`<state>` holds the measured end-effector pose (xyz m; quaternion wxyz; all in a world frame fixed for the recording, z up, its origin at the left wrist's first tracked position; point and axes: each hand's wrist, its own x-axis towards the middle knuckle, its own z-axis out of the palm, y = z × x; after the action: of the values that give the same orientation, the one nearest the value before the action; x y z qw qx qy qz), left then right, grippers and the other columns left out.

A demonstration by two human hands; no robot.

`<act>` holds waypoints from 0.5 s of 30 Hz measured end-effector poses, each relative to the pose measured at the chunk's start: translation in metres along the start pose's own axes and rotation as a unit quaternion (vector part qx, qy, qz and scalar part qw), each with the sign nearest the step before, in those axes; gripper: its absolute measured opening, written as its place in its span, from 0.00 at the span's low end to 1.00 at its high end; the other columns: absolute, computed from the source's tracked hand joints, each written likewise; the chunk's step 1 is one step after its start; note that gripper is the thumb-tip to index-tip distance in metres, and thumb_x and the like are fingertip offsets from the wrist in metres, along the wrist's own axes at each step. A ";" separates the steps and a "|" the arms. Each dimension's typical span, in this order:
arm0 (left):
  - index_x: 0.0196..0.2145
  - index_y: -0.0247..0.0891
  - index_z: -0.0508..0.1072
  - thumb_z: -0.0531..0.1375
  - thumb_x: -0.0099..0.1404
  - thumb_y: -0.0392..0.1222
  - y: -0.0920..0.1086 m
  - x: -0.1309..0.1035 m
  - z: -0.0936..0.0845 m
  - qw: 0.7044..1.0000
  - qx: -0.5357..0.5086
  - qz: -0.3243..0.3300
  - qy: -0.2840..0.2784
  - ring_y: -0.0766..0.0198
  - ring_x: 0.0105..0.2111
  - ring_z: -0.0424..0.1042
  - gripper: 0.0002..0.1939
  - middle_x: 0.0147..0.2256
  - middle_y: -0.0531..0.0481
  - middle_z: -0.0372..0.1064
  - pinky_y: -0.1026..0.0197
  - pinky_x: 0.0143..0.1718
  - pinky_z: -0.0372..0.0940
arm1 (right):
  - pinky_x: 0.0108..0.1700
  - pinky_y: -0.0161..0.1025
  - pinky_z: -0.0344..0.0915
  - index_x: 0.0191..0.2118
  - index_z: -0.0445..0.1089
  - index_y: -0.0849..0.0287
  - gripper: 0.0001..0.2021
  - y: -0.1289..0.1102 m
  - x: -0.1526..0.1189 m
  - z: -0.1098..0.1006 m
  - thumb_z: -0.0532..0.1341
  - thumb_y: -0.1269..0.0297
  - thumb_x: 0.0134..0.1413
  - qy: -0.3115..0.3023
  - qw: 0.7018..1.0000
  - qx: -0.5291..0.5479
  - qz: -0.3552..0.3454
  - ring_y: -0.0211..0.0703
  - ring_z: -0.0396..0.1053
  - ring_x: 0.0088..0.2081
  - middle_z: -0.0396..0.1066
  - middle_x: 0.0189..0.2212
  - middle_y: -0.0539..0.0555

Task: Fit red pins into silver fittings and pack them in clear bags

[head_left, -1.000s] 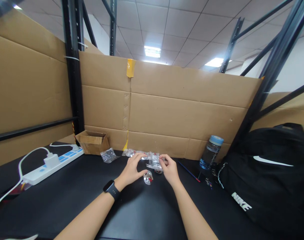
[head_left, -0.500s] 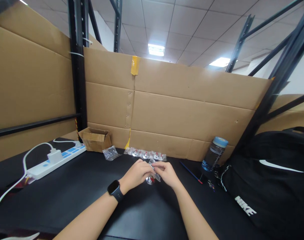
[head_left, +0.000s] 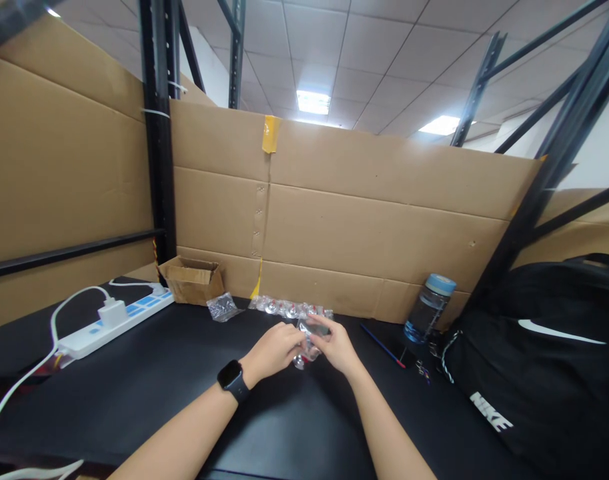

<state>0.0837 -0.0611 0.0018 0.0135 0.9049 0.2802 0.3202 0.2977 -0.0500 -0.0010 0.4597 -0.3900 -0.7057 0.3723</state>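
Between my two hands is a small clear plastic bag [head_left: 311,327], its film catching the light. My left hand [head_left: 277,348], with a black watch on the wrist, pinches the bag's left side. On the other side my right hand [head_left: 337,348] grips it, thumb below and fingers along the top. A shiny silver round piece with some red [head_left: 299,362] shows just under the fingers; whether it lies inside the bag I cannot tell. Behind my hands, several similar silver and red pieces in clear wrapping [head_left: 271,307] lie in a row by the cardboard wall.
A crumpled clear bag [head_left: 223,307] lies beside an open cardboard box [head_left: 191,280]. At left runs a white power strip [head_left: 119,327]. On the right are a blue pen [head_left: 381,345], a small key ring [head_left: 423,371], a water bottle [head_left: 429,309] and a black backpack [head_left: 544,367].
The plastic bag has turned from narrow and edge-on to spread wider between my hands. My right fingers have lifted and opened out along it. The silver piece is more covered.
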 end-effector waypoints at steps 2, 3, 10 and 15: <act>0.37 0.41 0.73 0.59 0.67 0.29 -0.003 0.001 -0.001 1.000 0.008 0.000 0.008 0.60 0.38 0.72 0.08 0.36 0.51 0.74 0.59 0.41 0.59 | 0.28 0.37 0.74 0.61 0.67 0.54 0.28 0.001 0.001 0.000 0.66 0.56 0.55 0.037 0.999 -0.005 -0.004 0.39 0.76 0.25 0.72 0.54 0.61; 0.38 0.41 0.73 0.58 0.67 0.29 -0.007 0.001 -0.004 1.000 0.016 -0.005 0.019 0.59 0.39 0.71 0.08 0.36 0.50 0.75 0.59 0.41 0.60 | 0.27 0.36 0.72 0.60 0.66 0.54 0.26 0.002 0.002 -0.001 0.64 0.56 0.56 0.063 0.998 -0.019 -0.014 0.38 0.75 0.24 0.72 0.53 0.61; 0.42 0.40 0.75 0.53 0.69 0.36 -0.070 -0.021 -0.051 0.923 0.188 -0.289 0.169 0.49 0.48 0.69 0.11 0.44 0.42 0.76 0.49 0.52 0.60 | 0.25 0.33 0.67 0.54 0.67 0.57 0.19 0.007 0.006 -0.017 0.60 0.61 0.58 0.151 0.982 -0.100 -0.056 0.33 0.71 0.23 0.70 0.48 0.58; 0.50 0.41 0.75 0.51 0.69 0.40 -0.108 -0.049 -0.061 0.857 0.245 -0.448 0.067 0.47 0.51 0.71 0.17 0.48 0.39 0.76 0.48 0.52 0.59 | 0.26 0.34 0.67 0.50 0.69 0.57 0.15 0.004 0.005 -0.011 0.60 0.62 0.58 0.126 0.982 -0.120 -0.070 0.33 0.69 0.23 0.69 0.47 0.57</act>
<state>-0.0367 -0.0048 0.0003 -0.0859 0.6323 0.7247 0.2600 0.3073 -0.0416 0.0002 0.5195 -0.4356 -0.7075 0.1995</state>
